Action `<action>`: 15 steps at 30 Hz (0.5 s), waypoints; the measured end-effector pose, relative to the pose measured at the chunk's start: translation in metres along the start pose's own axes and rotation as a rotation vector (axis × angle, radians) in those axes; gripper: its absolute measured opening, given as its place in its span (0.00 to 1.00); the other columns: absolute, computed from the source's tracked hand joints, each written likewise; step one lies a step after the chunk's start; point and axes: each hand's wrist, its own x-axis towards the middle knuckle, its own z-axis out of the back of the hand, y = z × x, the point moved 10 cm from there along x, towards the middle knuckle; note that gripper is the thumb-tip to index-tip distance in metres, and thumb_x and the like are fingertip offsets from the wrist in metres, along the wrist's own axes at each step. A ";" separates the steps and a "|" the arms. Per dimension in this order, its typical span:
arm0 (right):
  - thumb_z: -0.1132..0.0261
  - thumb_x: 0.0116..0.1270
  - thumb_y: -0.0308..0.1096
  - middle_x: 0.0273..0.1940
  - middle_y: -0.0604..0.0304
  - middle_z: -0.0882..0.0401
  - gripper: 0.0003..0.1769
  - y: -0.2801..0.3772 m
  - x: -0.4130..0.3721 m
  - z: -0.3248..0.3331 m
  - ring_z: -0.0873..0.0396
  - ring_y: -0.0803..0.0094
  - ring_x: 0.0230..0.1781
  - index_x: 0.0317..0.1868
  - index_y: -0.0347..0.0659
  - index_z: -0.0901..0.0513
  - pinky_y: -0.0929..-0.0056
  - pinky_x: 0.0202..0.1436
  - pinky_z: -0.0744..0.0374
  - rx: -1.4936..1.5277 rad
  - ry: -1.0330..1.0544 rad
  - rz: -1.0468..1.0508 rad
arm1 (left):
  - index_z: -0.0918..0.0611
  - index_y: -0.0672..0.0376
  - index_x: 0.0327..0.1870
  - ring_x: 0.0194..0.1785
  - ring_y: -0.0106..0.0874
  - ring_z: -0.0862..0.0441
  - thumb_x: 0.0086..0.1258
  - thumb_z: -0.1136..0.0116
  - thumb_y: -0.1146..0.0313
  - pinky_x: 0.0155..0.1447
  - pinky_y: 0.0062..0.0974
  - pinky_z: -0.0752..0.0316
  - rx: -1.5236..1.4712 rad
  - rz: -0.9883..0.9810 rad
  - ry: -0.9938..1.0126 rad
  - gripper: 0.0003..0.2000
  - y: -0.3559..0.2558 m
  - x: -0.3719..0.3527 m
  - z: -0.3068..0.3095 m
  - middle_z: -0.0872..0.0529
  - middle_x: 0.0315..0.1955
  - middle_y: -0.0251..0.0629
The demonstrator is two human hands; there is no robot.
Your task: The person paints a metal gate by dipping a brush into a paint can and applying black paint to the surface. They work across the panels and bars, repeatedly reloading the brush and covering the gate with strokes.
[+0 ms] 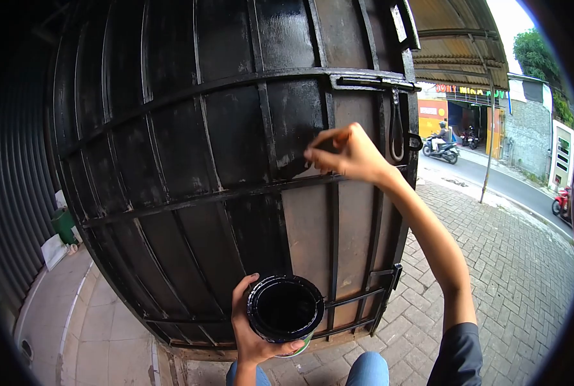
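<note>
My left hand (251, 338) is wrapped round an open can (286, 307) with a black rim and dark contents, low in the centre. My right hand (343, 153) is raised in front of a large metal gate (235, 141), its fingers pinched together near the panel. What the fingers hold is blurred and dark against the gate. Glossy black covers much of the gate's left and upper panels, while the lower right panels (309, 225) are brown. A bolt latch (377, 82) runs across the upper right of the gate.
A corrugated shutter (10, 161) stands at the left, with a green container (63, 224) beside it. Brick paving (493, 257) lies at the right. A person on a motorbike (441, 145) is on the road beyond, near a thin post (488, 154).
</note>
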 end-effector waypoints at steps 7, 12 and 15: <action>0.29 0.60 0.36 0.20 0.54 0.18 0.11 -0.028 0.023 -0.001 0.16 0.69 0.23 0.34 0.34 0.14 0.72 0.32 0.19 -0.036 0.117 0.009 | 0.39 0.67 0.66 0.53 0.39 0.17 0.31 0.17 0.50 0.61 0.35 0.22 -0.009 0.009 0.001 0.58 -0.001 0.003 -0.004 0.18 0.49 0.48; 0.30 0.60 0.31 0.25 0.52 0.15 0.07 0.008 0.015 0.023 0.15 0.73 0.25 0.33 0.33 0.13 0.76 0.34 0.19 -0.555 0.029 0.287 | 0.39 0.67 0.66 0.53 0.39 0.17 0.32 0.17 0.49 0.62 0.35 0.22 -0.007 0.011 -0.009 0.58 0.004 0.000 0.004 0.18 0.49 0.48; 0.30 0.61 0.31 0.25 0.53 0.15 0.08 0.020 0.013 0.007 0.16 0.74 0.22 0.36 0.34 0.13 0.76 0.32 0.20 -0.318 0.132 0.220 | 0.38 0.68 0.66 0.54 0.39 0.17 0.32 0.19 0.49 0.62 0.35 0.23 0.006 0.009 -0.030 0.57 0.002 0.002 0.003 0.18 0.49 0.48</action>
